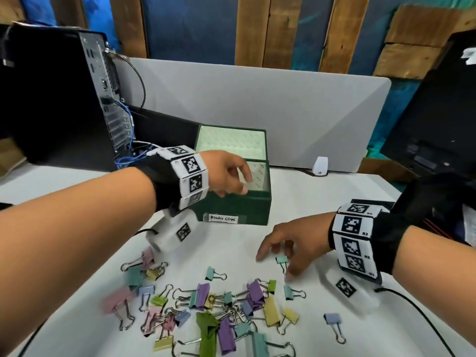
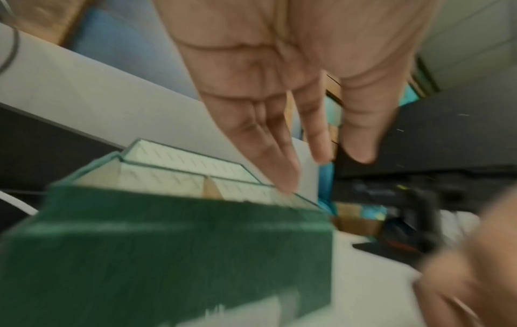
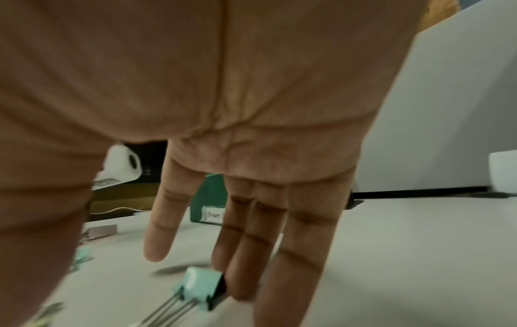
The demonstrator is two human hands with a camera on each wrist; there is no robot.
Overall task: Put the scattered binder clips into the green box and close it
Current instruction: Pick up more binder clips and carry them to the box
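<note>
The green box (image 1: pixel 244 207) labelled "Binder Clips" stands open on the white table, its lid (image 1: pixel 231 141) tipped back; the pale lining shows and I see no clips in the visible part. My left hand (image 1: pixel 229 173) hovers over the box's front left corner with relaxed fingers (image 2: pixel 282 172) holding nothing. My right hand (image 1: pixel 286 251) reaches down with straight fingers (image 3: pixel 296 254) spread over a small mint binder clip (image 1: pixel 281 260) (image 3: pixel 200 285); whether a fingertip touches it I cannot tell. Many coloured binder clips (image 1: pixel 206 305) lie scattered near the table's front edge.
A black computer tower (image 1: pixel 59 99) with blue cables stands at the back left. A grey divider panel (image 1: pixel 257 104) runs behind the box, with a small white device (image 1: pixel 320 166) at its foot. A dark monitor (image 1: pixel 438 119) stands at the right. A black cable (image 1: pixel 417 313) trails from my right wrist.
</note>
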